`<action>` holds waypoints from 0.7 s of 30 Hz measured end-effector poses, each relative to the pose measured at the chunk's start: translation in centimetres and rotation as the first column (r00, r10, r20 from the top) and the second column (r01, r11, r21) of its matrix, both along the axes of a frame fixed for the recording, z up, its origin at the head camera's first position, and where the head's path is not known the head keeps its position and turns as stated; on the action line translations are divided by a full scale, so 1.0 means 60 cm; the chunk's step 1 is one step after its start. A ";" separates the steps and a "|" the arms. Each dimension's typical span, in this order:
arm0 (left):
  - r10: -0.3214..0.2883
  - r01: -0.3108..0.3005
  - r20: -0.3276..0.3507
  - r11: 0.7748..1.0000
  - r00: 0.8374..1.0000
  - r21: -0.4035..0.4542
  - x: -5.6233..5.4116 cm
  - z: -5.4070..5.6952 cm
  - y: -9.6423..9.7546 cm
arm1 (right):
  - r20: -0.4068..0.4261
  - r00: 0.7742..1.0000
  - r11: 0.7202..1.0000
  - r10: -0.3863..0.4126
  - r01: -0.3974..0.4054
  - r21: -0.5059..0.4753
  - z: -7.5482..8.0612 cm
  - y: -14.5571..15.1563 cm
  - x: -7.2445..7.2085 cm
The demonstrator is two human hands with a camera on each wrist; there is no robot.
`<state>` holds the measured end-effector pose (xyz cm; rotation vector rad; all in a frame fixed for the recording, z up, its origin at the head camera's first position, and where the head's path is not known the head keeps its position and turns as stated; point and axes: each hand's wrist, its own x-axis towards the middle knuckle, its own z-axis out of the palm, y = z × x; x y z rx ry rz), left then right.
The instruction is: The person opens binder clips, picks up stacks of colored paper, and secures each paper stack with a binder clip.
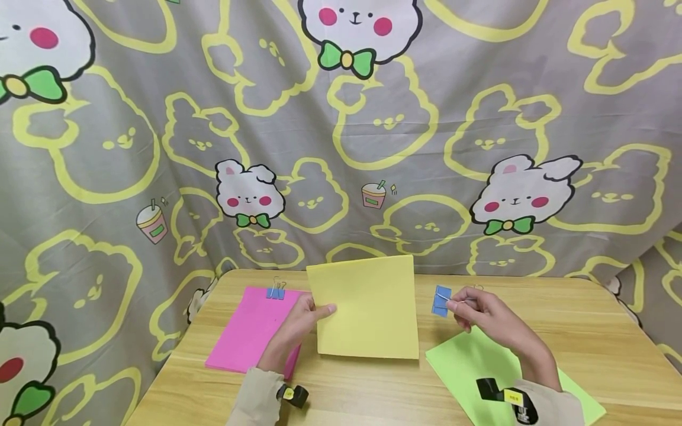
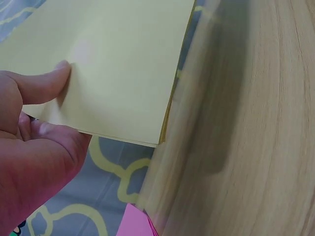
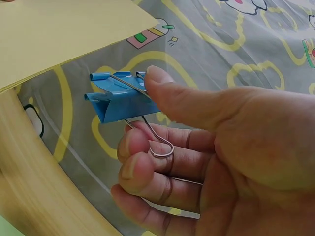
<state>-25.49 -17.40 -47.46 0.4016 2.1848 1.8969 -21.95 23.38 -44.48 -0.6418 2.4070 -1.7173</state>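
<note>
My left hand (image 1: 299,322) grips a stack of yellow paper (image 1: 367,307) at its left edge, thumb on the front face and fingers behind. The stack stands nearly upright over the middle of the table, its sheet edges showing in the left wrist view. In my right hand (image 1: 487,313) is a blue binder clip (image 3: 125,96), held between thumb and curled fingers. One wire handle lies under the thumb, the other hangs down against the fingers. The clip is just right of the yellow paper, apart from it.
Pink paper (image 1: 250,325) lies at the left, with another blue binder clip (image 1: 275,293) on its top edge. Green paper (image 1: 474,367) lies under my right forearm. Behind the wooden table (image 1: 373,390) hangs a grey patterned curtain (image 1: 330,136).
</note>
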 end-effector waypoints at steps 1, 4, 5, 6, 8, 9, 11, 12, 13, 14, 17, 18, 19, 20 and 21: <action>-0.010 0.010 0.000 1.000 1.000 0.001 0.001 0.001 0.000 | -0.001 1.000 1.000 0.011 -0.011 0.000 0.000 0.000 0.000; -0.033 0.033 0.005 0.999 0.999 -0.004 0.002 0.003 -0.001 | -0.014 0.999 0.999 0.047 -0.047 0.005 -0.002 0.001 -0.002; -0.039 0.039 0.002 0.999 0.999 -0.009 0.003 0.003 -0.001 | -0.021 0.998 0.998 0.060 -0.060 0.005 -0.002 0.001 -0.003; -0.045 0.045 0.000 0.999 0.999 -0.013 0.003 0.004 -0.001 | -0.027 0.997 0.997 0.074 -0.074 0.005 -0.002 0.001 -0.004; -0.052 0.052 -0.004 0.998 0.999 -0.021 0.003 0.003 -0.002 | -0.037 0.994 0.995 0.100 -0.100 0.004 -0.002 0.000 -0.005; -0.054 0.054 -0.005 0.998 0.999 -0.027 0.003 0.003 -0.002 | -0.044 0.993 0.994 0.110 -0.110 0.003 -0.002 -0.001 -0.005; -0.058 0.058 -0.004 0.998 0.998 -0.031 0.003 0.002 -0.002 | -0.051 0.991 0.992 0.126 -0.126 0.002 -0.002 -0.003 -0.005; -0.060 0.060 0.000 0.998 0.998 -0.030 0.003 0.001 -0.002 | -0.056 0.990 0.991 0.131 -0.131 0.003 -0.001 -0.003 -0.005; -0.061 0.061 0.003 0.998 0.998 -0.033 0.003 0.001 -0.002 | -0.061 0.989 0.991 0.134 -0.133 0.006 -0.001 -0.004 -0.005; -0.060 0.061 0.004 0.997 0.998 -0.037 0.003 0.001 -0.002 | -0.066 0.989 0.991 0.133 -0.133 0.010 -0.001 -0.004 -0.005; -0.066 0.066 0.012 0.997 0.998 -0.025 0.004 0.002 -0.002 | -0.080 0.988 0.991 0.130 -0.129 0.025 0.000 -0.005 -0.004; -0.067 0.067 0.012 0.997 0.998 -0.024 0.004 0.002 -0.003 | -0.084 0.988 0.991 0.129 -0.127 0.030 0.000 -0.005 -0.004; -0.066 0.066 0.011 0.997 0.998 -0.026 0.005 0.003 -0.003 | -0.089 0.988 0.991 0.129 -0.126 0.032 0.000 -0.006 -0.003; -0.066 0.066 0.010 0.997 0.998 -0.026 0.005 0.004 -0.002 | -0.092 0.987 0.991 0.130 -0.127 0.034 0.000 -0.006 -0.004; -0.065 0.065 0.009 0.998 0.998 -0.026 0.005 0.004 -0.002 | -0.095 0.986 0.991 0.133 -0.131 0.034 0.000 -0.007 -0.004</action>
